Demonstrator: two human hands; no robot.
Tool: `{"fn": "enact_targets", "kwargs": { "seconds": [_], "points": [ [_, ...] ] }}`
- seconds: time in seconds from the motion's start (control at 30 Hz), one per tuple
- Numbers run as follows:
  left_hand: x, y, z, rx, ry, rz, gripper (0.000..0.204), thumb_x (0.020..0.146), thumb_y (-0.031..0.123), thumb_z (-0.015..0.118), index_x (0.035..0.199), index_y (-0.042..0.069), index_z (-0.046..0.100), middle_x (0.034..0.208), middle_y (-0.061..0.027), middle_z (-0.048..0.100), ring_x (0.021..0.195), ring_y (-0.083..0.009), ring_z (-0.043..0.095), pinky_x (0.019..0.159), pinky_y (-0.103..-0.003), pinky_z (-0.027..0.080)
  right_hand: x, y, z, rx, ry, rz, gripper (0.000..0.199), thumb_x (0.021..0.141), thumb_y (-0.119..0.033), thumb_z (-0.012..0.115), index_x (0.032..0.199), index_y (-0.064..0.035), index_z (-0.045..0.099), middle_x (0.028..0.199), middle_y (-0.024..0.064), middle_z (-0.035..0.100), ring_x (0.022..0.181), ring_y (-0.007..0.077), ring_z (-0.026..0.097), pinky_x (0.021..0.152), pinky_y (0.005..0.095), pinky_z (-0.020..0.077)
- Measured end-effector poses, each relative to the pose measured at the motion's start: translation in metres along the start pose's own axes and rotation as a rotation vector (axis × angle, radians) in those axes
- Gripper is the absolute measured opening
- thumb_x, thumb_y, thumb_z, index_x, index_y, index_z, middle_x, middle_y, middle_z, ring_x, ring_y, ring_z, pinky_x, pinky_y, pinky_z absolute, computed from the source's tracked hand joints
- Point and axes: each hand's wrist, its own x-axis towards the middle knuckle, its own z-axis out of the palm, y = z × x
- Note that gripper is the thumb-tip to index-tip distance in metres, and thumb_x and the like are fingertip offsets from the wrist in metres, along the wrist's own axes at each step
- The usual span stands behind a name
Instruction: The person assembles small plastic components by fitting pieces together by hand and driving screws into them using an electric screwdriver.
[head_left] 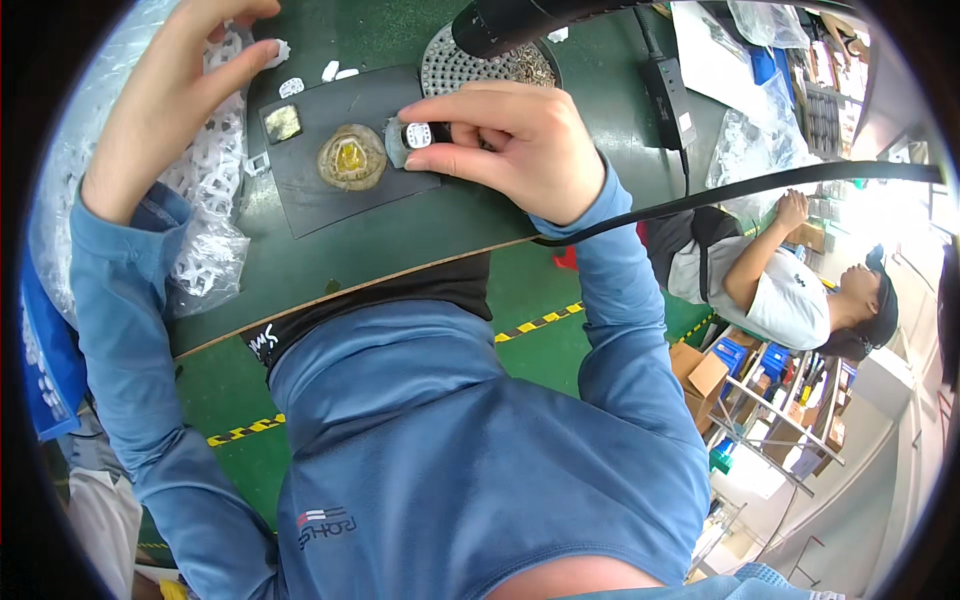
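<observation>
My right hand [525, 145] pinches a small black block with a white patterned face [418, 135] between thumb and fingers, over the right side of a dark mat [310, 205]. A ragged grey piece [395, 142] shows beside the block. To its left on the mat lies a round brownish lump with a yellow middle [351, 157]. My left hand [215, 60] is at the far left with thumb and fingers apart. Its thumb tip is against or just above a small white plastic part [281, 53]; I cannot tell whether they touch. A yellowish pad [282, 123] sits on the mat's left corner.
Clear bags of white plastic parts [205, 190] lie left. Behind my right hand is a perforated round metal tray [445, 75] with small metal pieces, below a thick black tube [500, 22]. A black cable [740, 183] crosses right, near another person [770, 285].
</observation>
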Motion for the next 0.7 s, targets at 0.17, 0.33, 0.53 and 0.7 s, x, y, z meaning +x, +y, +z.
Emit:
{"fn": "enact_targets", "kwargs": {
  "seconds": [0.17, 0.33, 0.53, 0.7],
  "points": [
    [0.000, 0.007, -0.002, 0.205, -0.140, -0.033, 0.015, 0.078, 0.000, 0.074, 0.092, 0.001, 0.069, 0.094, -0.0115, 0.059, 0.095, -0.0308, 0.057, 0.086, -0.040, 0.047, -0.002, -0.004, 0.000, -0.020, -0.088, 0.126, 0.038, 0.077, -0.011, 0.089, 0.113, -0.0065, 0.078, 0.065, -0.0012, 0.054, 0.056, 0.0069, 0.042, 0.052, 0.0254, 0.0351],
    [-0.008, -0.006, -0.001, 0.237, -0.134, 0.047, 0.013, 0.078, 0.001, 0.071, 0.090, -0.001, 0.068, 0.092, -0.0125, 0.058, 0.094, -0.0318, 0.058, 0.083, -0.040, 0.047, -0.003, -0.012, 0.007, 0.120, -0.042, 0.215, 0.026, 0.084, -0.008, 0.085, 0.108, -0.0029, 0.077, 0.069, -0.0039, 0.057, 0.060, 0.0023, 0.044, 0.053, 0.0211, 0.0362],
    [-0.021, -0.021, 0.014, -0.028, 0.126, -0.062, 0.013, 0.078, 0.008, 0.074, 0.086, 0.001, 0.067, 0.093, -0.0108, 0.057, 0.091, -0.0315, 0.057, 0.080, -0.040, 0.047, -0.002, -0.012, 0.020, 0.120, -0.015, 0.234, 0.010, 0.089, -0.004, 0.080, 0.094, 0.0010, 0.073, 0.071, -0.0047, 0.060, 0.062, 0.0006, 0.047, 0.054, 0.0196, 0.0385],
    [-0.033, -0.013, 0.006, -0.677, -0.015, -0.323, 0.019, 0.101, 0.016, 0.064, 0.106, -0.001, 0.072, 0.089, 0.0041, 0.059, 0.082, -0.0070, 0.051, 0.074, -0.022, 0.039, -0.001, -0.012, 0.028, 0.053, -0.015, 0.233, 0.018, 0.086, -0.022, 0.083, 0.086, -0.0077, 0.071, 0.063, 0.0013, 0.061, 0.054, 0.0144, 0.057, 0.053, 0.0305, 0.0467]
  ]
}}
